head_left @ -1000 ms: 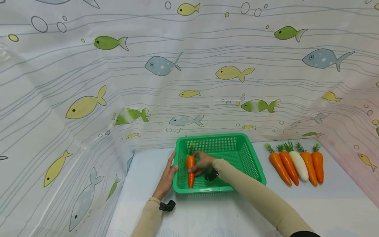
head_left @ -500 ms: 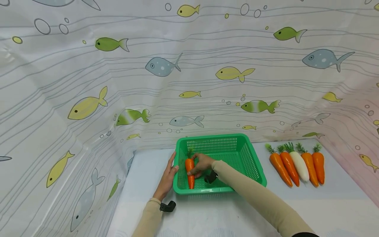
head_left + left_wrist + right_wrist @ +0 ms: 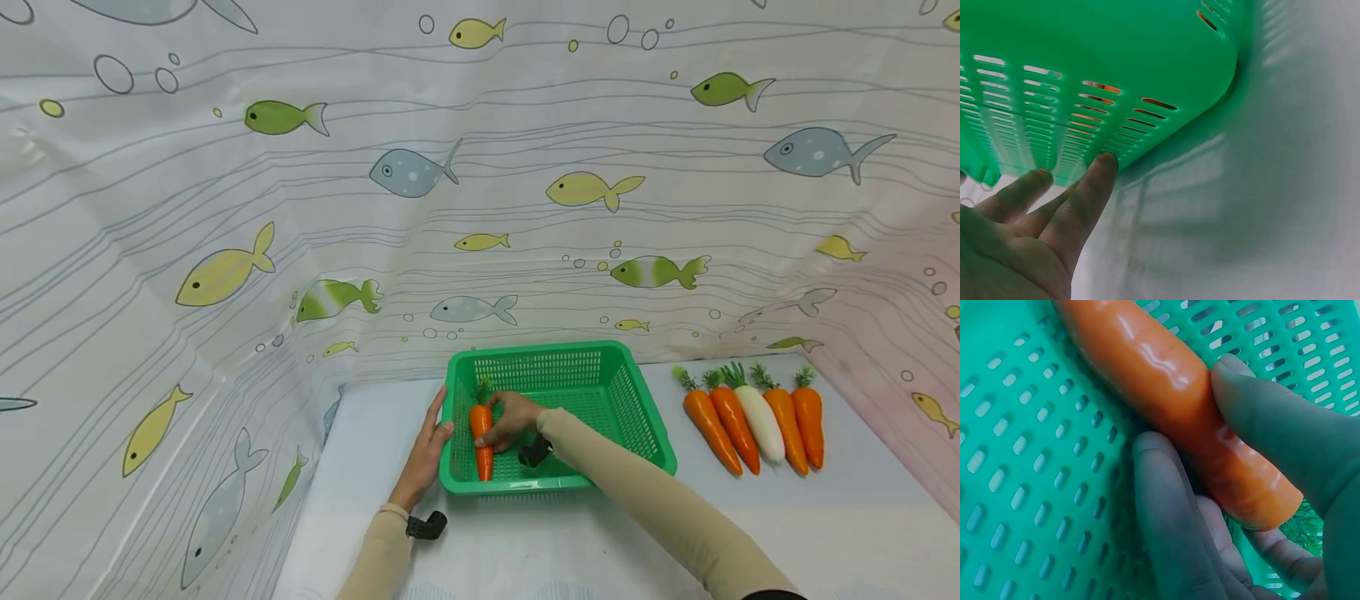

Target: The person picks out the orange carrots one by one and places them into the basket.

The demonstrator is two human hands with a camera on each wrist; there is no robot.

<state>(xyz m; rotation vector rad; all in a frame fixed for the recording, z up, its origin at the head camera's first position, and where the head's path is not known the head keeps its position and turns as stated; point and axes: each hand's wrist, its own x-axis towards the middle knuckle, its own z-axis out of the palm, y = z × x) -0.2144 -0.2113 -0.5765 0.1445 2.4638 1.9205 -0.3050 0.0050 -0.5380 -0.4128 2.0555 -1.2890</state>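
Note:
Inside the green plastic basket (image 3: 517, 485), an orange carrot (image 3: 481, 421) with a green top lies along the left wall. My right hand (image 3: 513, 421) holds it between thumb and fingers; in the right wrist view the thumb presses on one side of the carrot (image 3: 1141, 369) and the fingers curl at the other. At the basket's left outer side is my left hand (image 3: 423, 450), its fingers extended along the wall. The left wrist view shows those fingertips against the slotted wall (image 3: 1116, 50), with slivers of orange visible through the slots.
To the basket's right on the pale table (image 3: 540, 550), several carrots (image 3: 807, 425) and one white radish (image 3: 762, 423) lie in a row, tops away from me. A fish-printed sheet (image 3: 517, 125) hangs behind and at both sides.
The carrot's leafy end has shifted slightly left and the carrot a little toward me, with my right hand still holding it. My left hand stays at the basket's side.

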